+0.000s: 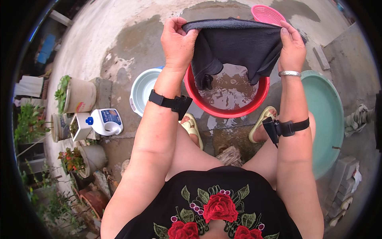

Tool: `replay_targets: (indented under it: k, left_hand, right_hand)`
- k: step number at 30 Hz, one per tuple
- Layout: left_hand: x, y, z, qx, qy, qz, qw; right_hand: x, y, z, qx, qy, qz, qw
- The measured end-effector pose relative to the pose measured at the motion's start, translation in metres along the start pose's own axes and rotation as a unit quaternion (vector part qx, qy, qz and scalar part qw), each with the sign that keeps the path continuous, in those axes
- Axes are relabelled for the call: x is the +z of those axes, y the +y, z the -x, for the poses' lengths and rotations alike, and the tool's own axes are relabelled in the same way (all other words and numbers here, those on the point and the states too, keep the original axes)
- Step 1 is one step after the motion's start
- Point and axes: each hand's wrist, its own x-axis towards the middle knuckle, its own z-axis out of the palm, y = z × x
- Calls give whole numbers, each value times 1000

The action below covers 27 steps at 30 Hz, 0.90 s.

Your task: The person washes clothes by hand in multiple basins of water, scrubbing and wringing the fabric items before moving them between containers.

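Observation:
A dark, wet-looking garment (238,44) is stretched wide between my two hands, its thick fleecy-looking edge uppermost. My left hand (179,44) pinches the left end of that edge between thumb and fingers. At the opposite end, my right hand (291,44) grips the cloth, with a silver bangle on the wrist. Below hangs the rest of the garment, over a red basin (229,114) of murky brown water (231,89). Its lower left part drops inside the basin rim; whether it touches the water I cannot tell.
A pale blue basin (140,86) stands left of the red one, and a large green tub (323,119) stands right. Farther off lies a pink perforated basket (267,14). A white detergent jug (106,122) and potted plants (80,94) line the left. Wood (229,156) lies between my feet.

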Motion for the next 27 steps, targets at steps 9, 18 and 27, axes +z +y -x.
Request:
replay_targets:
  k: [9,18,27]
  left_hand:
    - [-3,6,18,48,-211,-207,954]
    - [22,-104,123,-180,-538,-335,752]
    - [48,-107,140,-133,-635,-512,563]
  right_hand:
    - [-21,35,15,136,-6,146,980]
    - [-33,140,114,285,-412,434,749]
    - [10,116,141,286,-558,642,441]
